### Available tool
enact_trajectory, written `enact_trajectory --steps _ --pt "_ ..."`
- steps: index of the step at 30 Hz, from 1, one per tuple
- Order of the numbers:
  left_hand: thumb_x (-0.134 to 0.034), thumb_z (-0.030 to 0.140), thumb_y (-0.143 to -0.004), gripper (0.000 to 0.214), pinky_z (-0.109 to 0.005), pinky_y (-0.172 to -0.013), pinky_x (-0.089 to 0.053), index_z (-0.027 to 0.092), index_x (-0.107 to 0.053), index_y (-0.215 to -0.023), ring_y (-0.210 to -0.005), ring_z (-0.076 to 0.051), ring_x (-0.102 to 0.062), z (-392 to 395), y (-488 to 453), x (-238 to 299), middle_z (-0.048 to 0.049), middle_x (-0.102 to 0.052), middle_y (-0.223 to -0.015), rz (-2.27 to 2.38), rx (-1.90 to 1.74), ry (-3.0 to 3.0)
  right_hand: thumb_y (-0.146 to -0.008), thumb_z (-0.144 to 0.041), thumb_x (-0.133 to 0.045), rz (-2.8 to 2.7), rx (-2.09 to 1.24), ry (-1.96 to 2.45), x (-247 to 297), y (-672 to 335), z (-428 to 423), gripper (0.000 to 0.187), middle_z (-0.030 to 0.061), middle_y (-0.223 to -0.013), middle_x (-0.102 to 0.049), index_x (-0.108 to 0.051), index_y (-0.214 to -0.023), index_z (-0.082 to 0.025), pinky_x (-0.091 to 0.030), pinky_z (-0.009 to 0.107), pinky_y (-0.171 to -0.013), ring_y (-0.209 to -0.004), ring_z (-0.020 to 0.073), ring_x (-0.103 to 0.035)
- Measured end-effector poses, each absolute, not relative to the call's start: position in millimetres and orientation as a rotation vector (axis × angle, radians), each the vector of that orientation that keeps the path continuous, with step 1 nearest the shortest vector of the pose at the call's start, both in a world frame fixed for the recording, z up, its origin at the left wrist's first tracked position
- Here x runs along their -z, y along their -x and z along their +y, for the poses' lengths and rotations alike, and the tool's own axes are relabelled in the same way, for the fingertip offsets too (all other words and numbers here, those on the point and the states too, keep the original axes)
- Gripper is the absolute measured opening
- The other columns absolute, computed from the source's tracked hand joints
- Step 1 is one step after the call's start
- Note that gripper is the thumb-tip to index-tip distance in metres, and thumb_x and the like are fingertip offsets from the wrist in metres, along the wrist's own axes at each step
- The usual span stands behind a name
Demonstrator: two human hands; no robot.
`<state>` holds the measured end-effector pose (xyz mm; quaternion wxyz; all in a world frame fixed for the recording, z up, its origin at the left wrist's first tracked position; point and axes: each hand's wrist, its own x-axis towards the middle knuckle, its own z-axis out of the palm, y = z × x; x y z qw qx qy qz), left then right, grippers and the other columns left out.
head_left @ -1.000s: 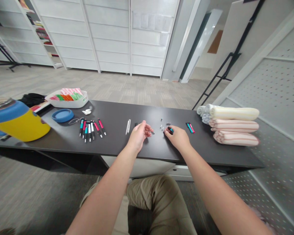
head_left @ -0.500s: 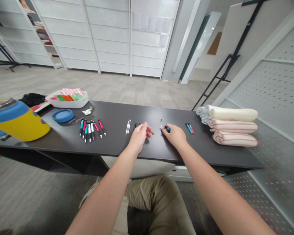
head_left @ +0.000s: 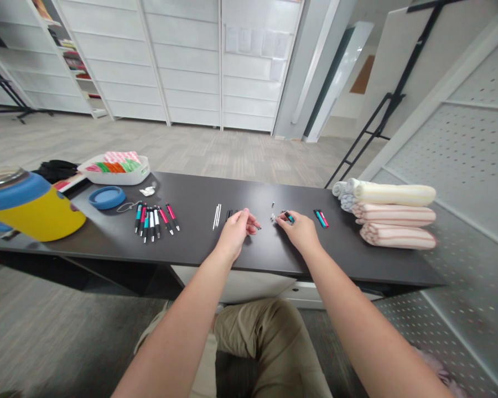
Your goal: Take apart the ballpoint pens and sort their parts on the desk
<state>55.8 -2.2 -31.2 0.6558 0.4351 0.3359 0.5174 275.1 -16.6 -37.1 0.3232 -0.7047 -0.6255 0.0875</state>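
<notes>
Head view. Right hand [head_left: 302, 231] grips a teal-and-black pen part [head_left: 289, 217] between thumb and fingers, just above the desk [head_left: 199, 243], right of centre. Left hand [head_left: 236, 229] is curled closed on a small dark piece [head_left: 259, 227], tip showing; too small to identify.

Handling (judged): pen part light, stiff, smooth, apt to roll or slip; best pinched mid-barrel. Tiny clear pieces [head_left: 273, 217] beside the right fingertips look easily lost; fingertip pinch only. White refills [head_left: 217, 216], left of the left hand, look thin and bendable; take mid-length.

Containers: white tray [head_left: 122, 178], far left, holds pink, orange and green packets [head_left: 114, 165]. Yellow-and-blue jar [head_left: 45, 213], near left, leans; contents not visible.
</notes>
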Motion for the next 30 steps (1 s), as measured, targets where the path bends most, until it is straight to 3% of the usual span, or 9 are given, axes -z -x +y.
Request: enact_trajectory --steps 17,25,30 --pt "-0.058 0.046 -0.098 0.033 -0.025 -0.061 -0.047 0.016 -0.061 -0.083 -0.059 -0.011 -0.056 -3.5 -55.4 30.1 -0.0061 -0.068 -0.077 0.764 -1.158 -1.021 -0.093 -0.054 -0.067 -1.788 -0.098 2.022 34.8 -268.0 -9.5 0.03 0.0057 -0.1 -0.078 -0.077 -0.09 -0.025 -0.038 0.029 -0.068 -0.09 0.0222 -0.069" --pt "-0.058 0.047 -0.097 0.033 -0.025 -0.063 -0.049 0.017 -0.061 -0.083 -0.061 -0.011 -0.057 -4.6 -55.3 30.5 -0.0053 -0.068 -0.077 0.793 -1.173 -1.047 -0.089 -0.051 -0.072 -1.739 -0.167 1.998 33.1 -266.6 -11.9 0.025 0.002 -0.093 -0.078 -0.076 -0.094 -0.027 -0.037 0.029 -0.066 -0.085 0.0214 -0.069" --pt "-0.053 0.049 -0.099 0.036 -0.024 -0.06 -0.047 0.019 -0.062 -0.081 -0.06 -0.012 -0.057 -1.8 -48.2 32.9 -0.0037 -0.069 -0.076 0.953 -1.226 -1.21 -0.091 -0.062 -0.063 -1.574 -0.19 1.935 31.9 -268.8 -16.3 0.041 0.0048 -0.087 -0.075 -0.072 -0.103 -0.024 -0.04 0.031 -0.07 -0.082 0.0234 -0.067"
